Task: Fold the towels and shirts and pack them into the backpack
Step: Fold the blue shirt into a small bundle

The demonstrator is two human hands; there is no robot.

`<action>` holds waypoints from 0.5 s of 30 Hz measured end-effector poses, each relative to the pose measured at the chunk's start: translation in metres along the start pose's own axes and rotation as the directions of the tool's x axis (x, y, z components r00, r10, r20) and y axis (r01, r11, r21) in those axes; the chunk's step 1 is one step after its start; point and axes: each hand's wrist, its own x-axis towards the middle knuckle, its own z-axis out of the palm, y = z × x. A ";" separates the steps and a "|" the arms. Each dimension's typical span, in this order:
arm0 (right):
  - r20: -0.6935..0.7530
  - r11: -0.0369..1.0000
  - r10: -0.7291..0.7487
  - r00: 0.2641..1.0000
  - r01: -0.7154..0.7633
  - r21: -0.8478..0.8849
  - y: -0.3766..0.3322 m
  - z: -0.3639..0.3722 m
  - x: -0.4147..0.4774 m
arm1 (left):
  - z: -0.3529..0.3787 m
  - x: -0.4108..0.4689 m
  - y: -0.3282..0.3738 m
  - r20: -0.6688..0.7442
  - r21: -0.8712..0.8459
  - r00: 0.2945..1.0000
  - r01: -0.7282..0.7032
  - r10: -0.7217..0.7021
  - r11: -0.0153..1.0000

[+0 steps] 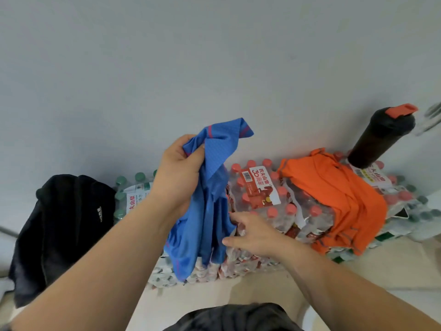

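Note:
My left hand point(177, 173) grips the top of a blue shirt point(205, 211) and holds it up, so the cloth hangs down in front of the stacked packs of bottled water point(257, 201). My right hand point(253, 232) reaches in from the right and pinches the shirt's lower right edge between thumb and fingers. An orange shirt point(338, 199) lies spread over the packs further right. The black backpack point(62, 230) slumps against the wall at the far left.
A dark bottle with an orange lid point(381, 137) stands on the packs at the back right, behind the orange shirt. Green-capped bottle packs point(128, 194) sit beside the backpack. A pale wall rises behind everything; light floor lies below.

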 end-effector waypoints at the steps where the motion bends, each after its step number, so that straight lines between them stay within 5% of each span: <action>1: -0.049 0.997 -0.011 0.999 0.006 -0.081 0.006 0.000 0.005 | -0.001 0.000 0.006 -0.011 -0.034 1.000 -0.010 0.010 0.999; 3: -0.141 0.979 -0.023 0.990 -0.006 -0.205 0.016 -0.007 0.011 | -0.006 0.002 0.014 -0.067 -0.055 0.997 -0.045 0.041 0.997; 9: -0.417 0.996 -0.082 0.905 0.067 -0.051 0.022 -0.077 0.002 | -0.056 0.013 -0.005 -0.333 0.073 0.943 0.050 -0.023 0.996; 15: -0.264 0.968 -0.036 0.964 0.099 0.230 0.011 -0.130 -0.011 | -0.092 0.002 -0.056 -0.378 0.249 0.914 0.255 -0.149 0.934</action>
